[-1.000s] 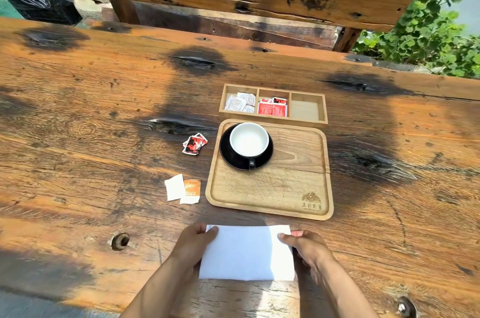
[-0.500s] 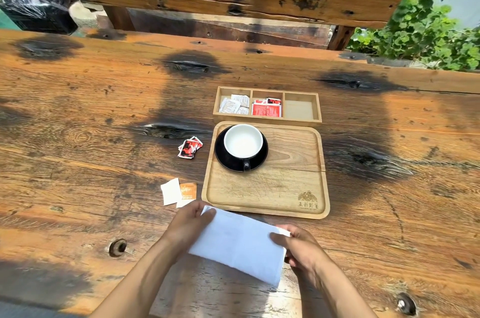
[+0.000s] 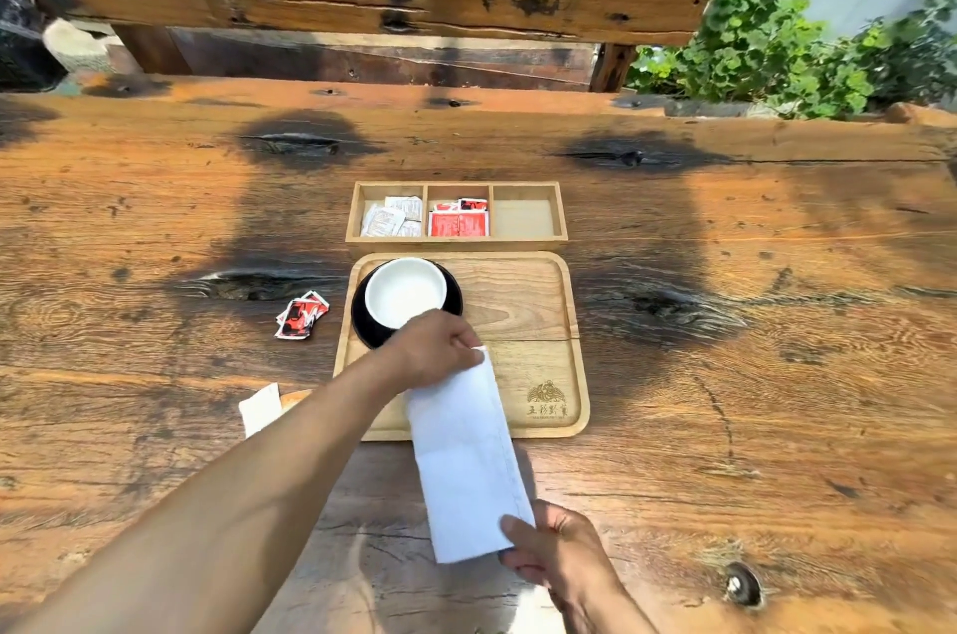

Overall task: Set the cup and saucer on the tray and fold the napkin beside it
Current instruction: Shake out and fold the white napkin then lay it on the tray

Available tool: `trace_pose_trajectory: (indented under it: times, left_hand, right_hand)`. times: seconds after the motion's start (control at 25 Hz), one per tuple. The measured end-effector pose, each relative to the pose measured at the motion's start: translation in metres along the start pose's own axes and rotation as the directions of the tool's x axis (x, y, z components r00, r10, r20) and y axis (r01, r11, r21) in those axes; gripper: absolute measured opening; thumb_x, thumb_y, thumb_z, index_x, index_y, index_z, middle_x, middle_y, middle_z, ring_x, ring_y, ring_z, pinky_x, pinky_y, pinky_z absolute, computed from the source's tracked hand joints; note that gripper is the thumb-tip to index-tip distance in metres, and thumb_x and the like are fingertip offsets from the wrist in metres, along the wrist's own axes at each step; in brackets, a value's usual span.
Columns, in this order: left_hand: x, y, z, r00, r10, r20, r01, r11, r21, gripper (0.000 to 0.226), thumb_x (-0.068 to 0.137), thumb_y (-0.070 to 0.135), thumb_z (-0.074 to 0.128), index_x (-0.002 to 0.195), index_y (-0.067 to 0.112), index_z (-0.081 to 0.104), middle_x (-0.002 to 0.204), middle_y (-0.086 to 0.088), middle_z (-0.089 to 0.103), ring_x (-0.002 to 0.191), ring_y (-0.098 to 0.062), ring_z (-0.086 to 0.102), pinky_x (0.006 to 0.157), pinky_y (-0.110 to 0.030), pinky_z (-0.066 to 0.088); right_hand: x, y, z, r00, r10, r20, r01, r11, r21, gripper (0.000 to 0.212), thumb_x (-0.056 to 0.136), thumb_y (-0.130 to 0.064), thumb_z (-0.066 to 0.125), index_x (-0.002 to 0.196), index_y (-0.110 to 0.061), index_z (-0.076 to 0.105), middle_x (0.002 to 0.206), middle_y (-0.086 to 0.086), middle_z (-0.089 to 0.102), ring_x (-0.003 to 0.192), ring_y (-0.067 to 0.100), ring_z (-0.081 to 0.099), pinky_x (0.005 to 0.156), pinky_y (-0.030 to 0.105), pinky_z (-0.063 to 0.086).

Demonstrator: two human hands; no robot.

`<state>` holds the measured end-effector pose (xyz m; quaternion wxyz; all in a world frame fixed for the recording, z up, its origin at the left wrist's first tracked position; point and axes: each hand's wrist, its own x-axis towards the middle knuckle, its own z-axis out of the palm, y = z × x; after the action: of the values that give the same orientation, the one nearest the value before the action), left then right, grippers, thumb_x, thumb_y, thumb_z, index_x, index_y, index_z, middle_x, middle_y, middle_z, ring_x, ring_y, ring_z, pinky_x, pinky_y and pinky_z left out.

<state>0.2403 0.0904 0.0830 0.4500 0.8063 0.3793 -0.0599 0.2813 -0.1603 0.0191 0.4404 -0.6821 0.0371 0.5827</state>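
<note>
I have the white napkin (image 3: 468, 457) stretched lengthwise between my hands, folded into a long narrow strip. My left hand (image 3: 432, 351) pinches its far end, fingers closed on the corner, above the near half of the wooden tray (image 3: 559, 322). My right hand (image 3: 556, 553) grips the near end close to the near edge of the table (image 3: 777, 374), thumb on top of the paper. The strip runs from over the tray's near-left part, across its near rim, and out above the bare table — whether its middle touches the tray I cannot tell.

The white cup (image 3: 405, 290) sits on the black saucer (image 3: 450, 289) in the far-left corner of the tray; my left hand covers the saucer's near edge.

Touching the tray's far rim is a wooden organiser box (image 3: 559, 214) with three compartments — pale sachets (image 3: 388, 219) in the left one, red sachets (image 3: 458, 221) in the middle one. On the table left of the tray lies a small pile of red packets (image 3: 300, 315), and nearer me, just beside the tray's near-left corner, a white packet (image 3: 260, 408) partly hidden by my left forearm.
</note>
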Motion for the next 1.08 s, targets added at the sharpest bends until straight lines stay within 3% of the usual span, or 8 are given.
trace_pose_trajectory:
  times: [0.12, 0.36, 0.52, 0.68, 0.76, 0.88, 0.96, 1.08]
  left_hand:
    - [0.026, 0.018, 0.018, 0.997, 0.067, 0.038, -0.072, 0.987, 0.147, 0.010, 0.083, 0.026, 0.067, 0.084, 0.017, 0.072, 0.077, 0.013, 0.062, 0.083, -0.011, 0.060, 0.073, -0.024, 0.044]
    - [0.047, 0.030, 0.044, 0.998, 0.058, -0.038, -0.046, 0.963, 0.266, 0.020, 0.087, 0.029, 0.061, 0.102, 0.020, 0.071, 0.109, 0.004, 0.069, 0.105, -0.017, 0.061, 0.087, -0.032, 0.048]
    - [0.015, 0.017, 0.051, 0.979, 0.029, -0.202, -0.042, 0.997, -0.061, 0.022, 0.093, 0.026, 0.055, 0.109, 0.020, 0.067, 0.109, 0.011, 0.063, 0.102, -0.007, 0.056, 0.080, -0.019, 0.040]
    - [-0.053, -0.036, 0.070, 0.882, -0.322, -0.344, 0.141, 0.877, -0.460, 0.015, 0.094, 0.022, 0.054, 0.106, 0.023, 0.063, 0.098, 0.013, 0.066, 0.099, -0.011, 0.061, 0.072, -0.012, 0.039]
    - [-0.083, -0.053, 0.083, 0.848, -0.439, -0.296, 0.149, 0.735, -0.662, 0.018, 0.095, 0.017, 0.055, 0.110, 0.021, 0.062, 0.101, 0.009, 0.067, 0.099, -0.010, 0.062, 0.079, -0.016, 0.045]
    - [-0.103, -0.061, 0.101, 0.848, -0.468, -0.249, 0.188, 0.705, -0.684, 0.025, 0.095, 0.023, 0.056, 0.118, 0.015, 0.059, 0.107, -0.002, 0.069, 0.097, -0.015, 0.066, 0.090, -0.042, 0.054]
    - [-0.112, -0.061, 0.113, 0.850, -0.510, -0.128, 0.264, 0.625, -0.735, 0.031, 0.094, 0.030, 0.056, 0.121, 0.016, 0.053, 0.107, -0.006, 0.068, 0.093, -0.024, 0.069, 0.085, -0.048, 0.057]
    - [-0.126, -0.065, 0.123, 0.861, -0.506, 0.046, 0.324, 0.477, -0.817, 0.035, 0.093, 0.029, 0.057, 0.125, 0.034, 0.042, 0.099, -0.006, 0.075, 0.080, -0.027, 0.074, 0.067, -0.039, 0.059]
  right_hand:
    - [0.002, 0.008, 0.002, 0.999, 0.028, -0.027, -0.025, 0.995, 0.095, 0.020, 0.074, -0.012, 0.080, 0.084, 0.003, 0.071, 0.068, 0.018, 0.068, 0.059, 0.027, 0.063, 0.051, 0.029, 0.051]
    - [0.014, 0.005, 0.013, 0.990, 0.122, -0.073, -0.101, 0.966, 0.239, 0.018, 0.075, -0.012, 0.079, 0.082, 0.001, 0.068, 0.063, 0.017, 0.071, 0.049, 0.022, 0.064, 0.047, 0.025, 0.051]
    - [0.018, 0.005, 0.012, 0.987, 0.139, -0.076, -0.116, 0.962, 0.249, 0.024, 0.074, -0.014, 0.080, 0.087, 0.001, 0.066, 0.065, 0.016, 0.073, 0.055, 0.024, 0.066, 0.054, 0.028, 0.053]
    - [0.019, 0.006, 0.005, 0.990, 0.138, -0.032, -0.128, 0.968, 0.214, 0.039, 0.073, -0.019, 0.081, 0.102, 0.001, 0.064, 0.074, 0.017, 0.076, 0.066, 0.025, 0.072, 0.057, 0.027, 0.058]
    - [0.017, 0.005, 0.003, 0.989, 0.145, -0.004, -0.140, 0.960, 0.244, 0.049, 0.072, -0.018, 0.082, 0.113, 0.000, 0.059, 0.081, 0.021, 0.075, 0.073, 0.028, 0.074, 0.057, 0.028, 0.058]
    - [0.015, 0.005, 0.002, 0.984, 0.177, 0.020, -0.175, 0.935, 0.310, 0.052, 0.073, -0.016, 0.080, 0.117, -0.003, 0.055, 0.082, 0.022, 0.075, 0.074, 0.029, 0.074, 0.057, 0.028, 0.058]
    - [0.012, 0.005, 0.005, 0.983, 0.181, 0.039, -0.184, 0.929, 0.322, 0.047, 0.075, -0.016, 0.078, 0.116, -0.003, 0.058, 0.080, 0.019, 0.076, 0.069, 0.026, 0.074, 0.054, 0.026, 0.058]
    - [0.008, 0.005, 0.010, 0.990, 0.138, 0.028, -0.140, 0.942, 0.304, 0.045, 0.076, -0.019, 0.076, 0.115, -0.003, 0.060, 0.082, 0.018, 0.076, 0.069, 0.024, 0.073, 0.059, 0.028, 0.057]
